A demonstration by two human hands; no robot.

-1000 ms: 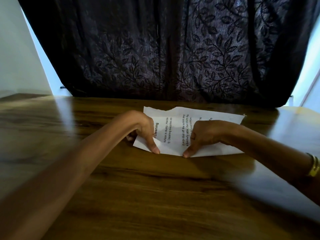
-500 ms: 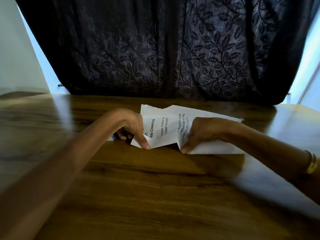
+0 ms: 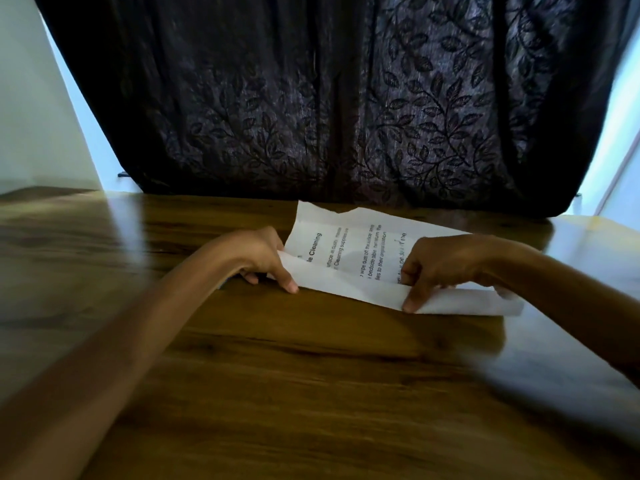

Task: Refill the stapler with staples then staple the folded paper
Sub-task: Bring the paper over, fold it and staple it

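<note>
Paper [image 3: 353, 258] on wooden table [image 3: 277, 358], far centre, in front of dark curtain [image 3: 311, 98]. Near strip folded up over printed side, far edge torn and lifting. Left hand [image 3: 258, 258] pinches left end of fold, thumb on top. Right hand [image 3: 440, 268] pinches fold near right end, thumb pressing flap down. Stapler not visible; likely step is still creasing. Risks: uneven pull skews crease; torn edge rips further; sheet slides on glossy wood; flap springs open if either pinch lets go.
</note>
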